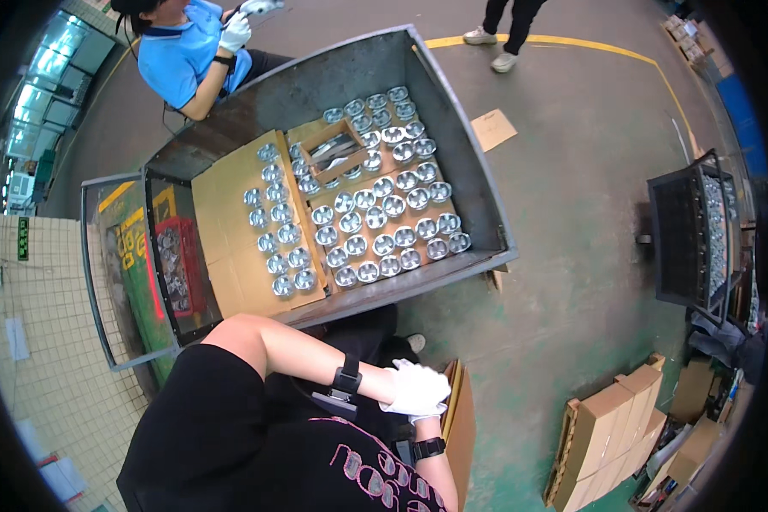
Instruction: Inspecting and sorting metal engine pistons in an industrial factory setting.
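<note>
silvery on the round metal parts (375,218), tan on the cardboard sheet (222,222). grey on the bin (256,111). white on both gloved hands (420,386), black on the wrist straps (429,448), black on the shirt (205,418), with pink-outlined lettering (371,480). light blue on the co-worker's polo (166,64). patchy green and grey on the floor (555,316). cream tile grid on the wall (47,290).

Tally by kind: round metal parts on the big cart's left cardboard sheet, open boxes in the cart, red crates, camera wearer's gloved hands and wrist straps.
Round metal parts on left cardboard sheet: 12
Open box in cart: 1
Red crate: 1
Gloved hands: 2
Black wrist straps: 2
Total: 18
</note>
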Action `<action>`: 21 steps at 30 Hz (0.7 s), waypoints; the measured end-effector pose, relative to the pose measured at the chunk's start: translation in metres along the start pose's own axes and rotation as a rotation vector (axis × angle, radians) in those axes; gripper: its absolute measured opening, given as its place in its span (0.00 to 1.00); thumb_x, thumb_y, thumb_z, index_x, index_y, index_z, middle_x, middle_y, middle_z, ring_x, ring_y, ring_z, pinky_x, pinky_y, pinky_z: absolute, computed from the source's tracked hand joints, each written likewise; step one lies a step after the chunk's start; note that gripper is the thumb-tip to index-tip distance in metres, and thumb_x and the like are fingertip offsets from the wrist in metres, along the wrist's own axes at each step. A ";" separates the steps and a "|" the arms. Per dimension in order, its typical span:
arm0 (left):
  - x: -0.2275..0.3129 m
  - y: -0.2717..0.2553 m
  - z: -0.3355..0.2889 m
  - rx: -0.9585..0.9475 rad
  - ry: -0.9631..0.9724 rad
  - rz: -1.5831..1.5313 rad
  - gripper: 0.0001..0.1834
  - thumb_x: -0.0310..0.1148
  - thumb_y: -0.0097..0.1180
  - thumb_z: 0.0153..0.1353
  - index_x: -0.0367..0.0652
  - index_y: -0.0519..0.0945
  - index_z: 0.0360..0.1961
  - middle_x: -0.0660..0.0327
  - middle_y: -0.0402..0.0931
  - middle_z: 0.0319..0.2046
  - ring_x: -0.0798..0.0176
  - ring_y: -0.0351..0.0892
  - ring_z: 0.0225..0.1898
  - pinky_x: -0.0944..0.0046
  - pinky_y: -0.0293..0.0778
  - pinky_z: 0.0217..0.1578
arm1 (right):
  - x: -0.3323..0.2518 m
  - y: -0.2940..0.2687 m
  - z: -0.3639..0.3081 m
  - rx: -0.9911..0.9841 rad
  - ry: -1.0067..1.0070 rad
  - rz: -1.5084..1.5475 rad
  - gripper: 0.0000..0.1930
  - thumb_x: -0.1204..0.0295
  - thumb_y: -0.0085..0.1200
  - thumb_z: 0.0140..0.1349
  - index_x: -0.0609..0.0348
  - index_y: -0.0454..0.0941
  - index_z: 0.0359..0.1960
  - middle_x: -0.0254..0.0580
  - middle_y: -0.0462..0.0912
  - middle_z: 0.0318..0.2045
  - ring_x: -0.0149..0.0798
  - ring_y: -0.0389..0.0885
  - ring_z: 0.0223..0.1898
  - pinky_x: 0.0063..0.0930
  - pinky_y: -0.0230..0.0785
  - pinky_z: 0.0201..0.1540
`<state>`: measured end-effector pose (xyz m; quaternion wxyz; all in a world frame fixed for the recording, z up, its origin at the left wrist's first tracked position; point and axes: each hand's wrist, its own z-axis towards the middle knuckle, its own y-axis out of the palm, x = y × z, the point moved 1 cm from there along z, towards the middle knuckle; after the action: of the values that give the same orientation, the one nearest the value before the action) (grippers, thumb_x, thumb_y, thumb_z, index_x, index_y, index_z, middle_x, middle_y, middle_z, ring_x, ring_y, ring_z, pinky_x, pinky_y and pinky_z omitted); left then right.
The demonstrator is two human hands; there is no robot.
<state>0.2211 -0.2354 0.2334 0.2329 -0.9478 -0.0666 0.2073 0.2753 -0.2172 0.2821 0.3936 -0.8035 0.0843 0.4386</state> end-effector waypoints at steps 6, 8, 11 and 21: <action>0.019 0.042 0.044 0.158 -0.273 -0.291 0.28 0.48 0.51 0.54 0.40 0.77 0.50 0.50 0.73 0.54 0.44 0.69 0.58 0.46 0.60 0.61 | 0.033 0.066 0.041 -0.158 -0.245 -0.097 0.43 0.43 0.65 0.33 0.62 0.76 0.50 0.57 0.77 0.50 0.58 0.71 0.56 0.42 0.65 0.59; 0.030 0.060 0.058 0.166 -0.287 -0.314 0.27 0.47 0.52 0.54 0.41 0.77 0.51 0.50 0.74 0.53 0.44 0.68 0.58 0.46 0.61 0.60 | 0.042 0.089 0.051 -0.185 -0.307 -0.138 0.45 0.43 0.65 0.32 0.62 0.76 0.50 0.58 0.77 0.51 0.58 0.71 0.57 0.42 0.65 0.60; 0.037 0.088 0.083 0.225 -0.316 -0.390 0.26 0.45 0.53 0.53 0.41 0.78 0.51 0.50 0.74 0.53 0.46 0.68 0.59 0.48 0.66 0.58 | 0.043 0.107 0.063 -0.165 -0.286 0.019 0.37 0.47 0.62 0.37 0.61 0.76 0.48 0.55 0.77 0.49 0.56 0.73 0.54 0.41 0.66 0.57; -0.228 -0.036 0.079 0.371 1.105 -0.747 0.28 0.55 0.53 0.60 0.41 0.76 0.48 0.49 0.78 0.38 0.50 0.80 0.40 0.55 0.75 0.41 | 0.024 0.121 0.074 0.150 -0.227 -0.081 0.16 0.72 0.54 0.58 0.58 0.76 0.49 0.52 0.77 0.51 0.51 0.77 0.53 0.36 0.71 0.54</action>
<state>-0.0199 -0.2222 0.2693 0.4468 -0.7723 -0.2236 -0.3923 0.1842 -0.2421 0.1737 0.4771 -0.7196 0.0392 0.5030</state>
